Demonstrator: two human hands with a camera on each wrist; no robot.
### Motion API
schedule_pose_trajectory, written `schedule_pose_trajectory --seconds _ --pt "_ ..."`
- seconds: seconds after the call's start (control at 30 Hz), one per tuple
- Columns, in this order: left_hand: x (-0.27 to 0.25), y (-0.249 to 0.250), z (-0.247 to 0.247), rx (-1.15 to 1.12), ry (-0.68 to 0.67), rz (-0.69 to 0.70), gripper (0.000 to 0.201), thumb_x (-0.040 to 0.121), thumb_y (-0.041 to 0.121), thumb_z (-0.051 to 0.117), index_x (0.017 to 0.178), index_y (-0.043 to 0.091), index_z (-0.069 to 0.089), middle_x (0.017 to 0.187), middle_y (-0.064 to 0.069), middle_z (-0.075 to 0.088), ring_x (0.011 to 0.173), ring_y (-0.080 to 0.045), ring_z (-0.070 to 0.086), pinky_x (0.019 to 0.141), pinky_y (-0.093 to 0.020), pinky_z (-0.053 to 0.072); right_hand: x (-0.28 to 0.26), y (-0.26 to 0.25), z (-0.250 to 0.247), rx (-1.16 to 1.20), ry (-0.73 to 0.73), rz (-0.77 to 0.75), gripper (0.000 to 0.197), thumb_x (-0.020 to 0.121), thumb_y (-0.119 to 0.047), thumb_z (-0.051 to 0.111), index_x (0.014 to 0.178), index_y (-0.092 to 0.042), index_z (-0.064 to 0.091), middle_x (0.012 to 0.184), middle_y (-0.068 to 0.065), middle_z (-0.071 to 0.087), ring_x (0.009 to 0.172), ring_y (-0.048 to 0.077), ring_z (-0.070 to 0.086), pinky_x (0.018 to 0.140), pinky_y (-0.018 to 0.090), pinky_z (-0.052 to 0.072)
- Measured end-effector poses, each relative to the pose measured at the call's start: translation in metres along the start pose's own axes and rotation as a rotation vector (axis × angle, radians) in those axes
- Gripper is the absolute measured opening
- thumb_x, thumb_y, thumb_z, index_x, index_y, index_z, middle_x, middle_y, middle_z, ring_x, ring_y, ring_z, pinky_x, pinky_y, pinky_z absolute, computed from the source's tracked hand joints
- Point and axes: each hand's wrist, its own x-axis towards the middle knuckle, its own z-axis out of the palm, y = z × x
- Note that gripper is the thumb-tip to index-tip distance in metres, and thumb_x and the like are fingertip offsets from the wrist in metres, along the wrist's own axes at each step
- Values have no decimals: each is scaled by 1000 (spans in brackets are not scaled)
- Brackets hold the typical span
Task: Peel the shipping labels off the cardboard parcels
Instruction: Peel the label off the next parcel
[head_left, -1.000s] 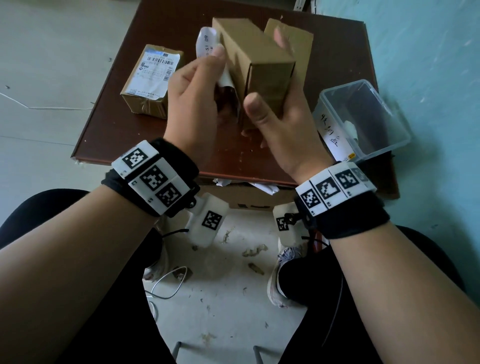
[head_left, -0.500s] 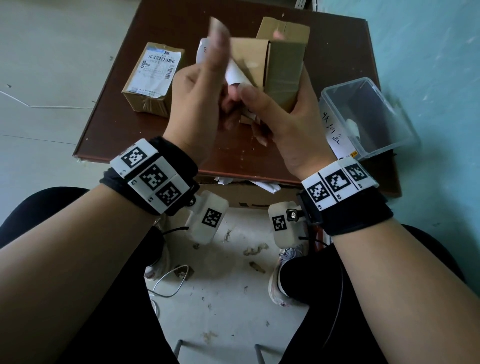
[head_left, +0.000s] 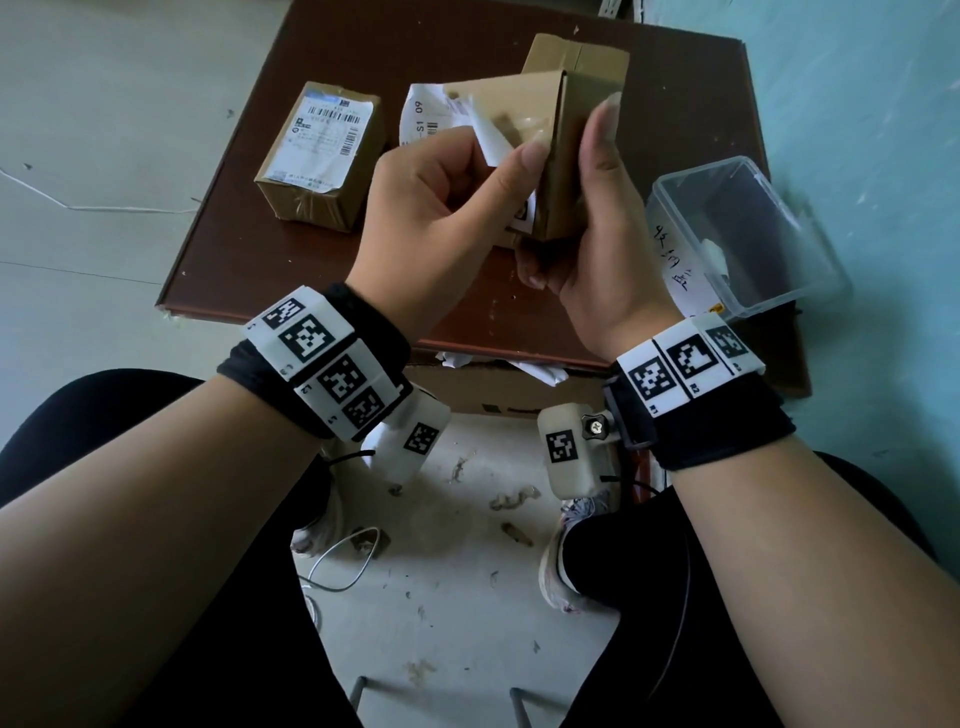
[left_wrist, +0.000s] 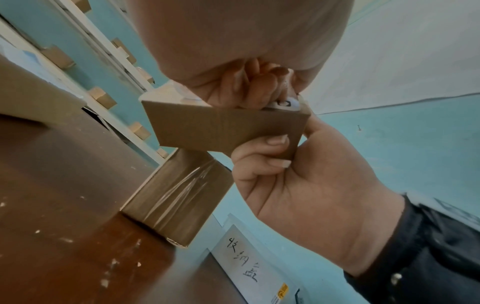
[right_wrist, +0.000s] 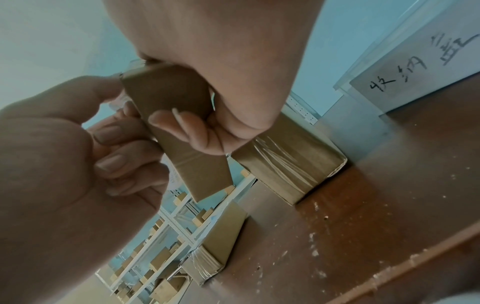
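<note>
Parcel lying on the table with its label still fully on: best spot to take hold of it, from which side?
Probably across the two long side walls of the labelled parcel, coming down from above. It lies flat on the table, label face up, with both long sides exposed. A grip there leaves the label's corners free for peeling.

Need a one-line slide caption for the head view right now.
Right hand grips a cardboard parcel above the table while the left hand pinches its half-peeled shipping label.

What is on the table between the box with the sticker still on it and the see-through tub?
In the head view, between the labelled parcel and the clear tub sits another taped box.
</note>
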Motion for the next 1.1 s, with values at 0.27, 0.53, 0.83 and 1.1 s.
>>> schedule_pose_trajectory --seconds 0.27,0.53,0.83,1.1 --pt "-2 3 2 -72 -13 50 12 102 10 68 90 6 70 74 -19 64 67 -21 58 58 -35 51 -4 -8 3 12 -18 101 73 120 -51 20 136 0 70 87 0 75 69 10 71 52 24 51" --pt "-5 1 7 -139 -17 16 15 101 6 67 96 -8 70 79 -18 69 71 -23 66 64 -41 58 -4 -13 3 11 -10 140 69 120 -54 25 122 -7 75 83 1 74 63 10 69 48 24 49" --pt "-7 1 9 -152 -31 -18 14 101 3 65 95 -9 69 81 -10 71 69 -18 68 64 -34 59 -3 -9 0 90 -34 156 73 120 -54 26 142 3 66 96 4 78 77 9 76 57 18 56" --pt "-5 5 10 -141 -37 -127 27 105 8 62 80 -3 59 54 15 51 44 -2 41 45 -18 35 2 -5 -2 -2 11 195 73 116 -64 30 134 -9 76 93 3 76 70 10 70 50 23 48"
